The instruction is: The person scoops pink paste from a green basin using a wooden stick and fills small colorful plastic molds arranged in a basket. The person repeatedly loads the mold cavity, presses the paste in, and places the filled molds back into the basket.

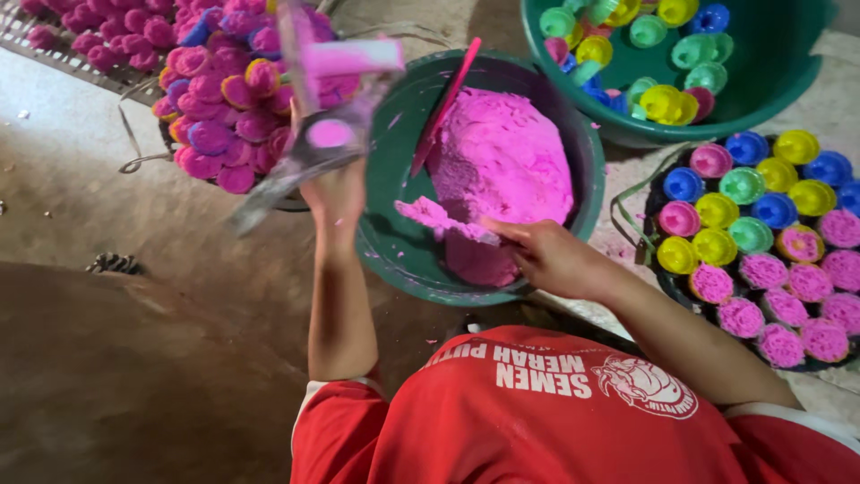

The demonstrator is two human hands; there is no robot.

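My left hand [336, 195] is raised over the left rim of a green basin [383, 215] and grips a metal mould tool [313, 143] smeared with pink. My right hand [555, 260] holds a flat scraper [443, 220] loaded with pink paste, low inside the basin. A big heap of pink paste [502, 161] fills the basin's right half. A pink stick [445, 103] leans in the heap.
A wire basket [134, 152] at the upper left is piled with pink-filled cups [224, 99]. A green tub [779, 63] at the upper right holds empty coloured cups. On the right, rows of coloured cups [717, 211] sit beside pink-filled ones [788, 314].
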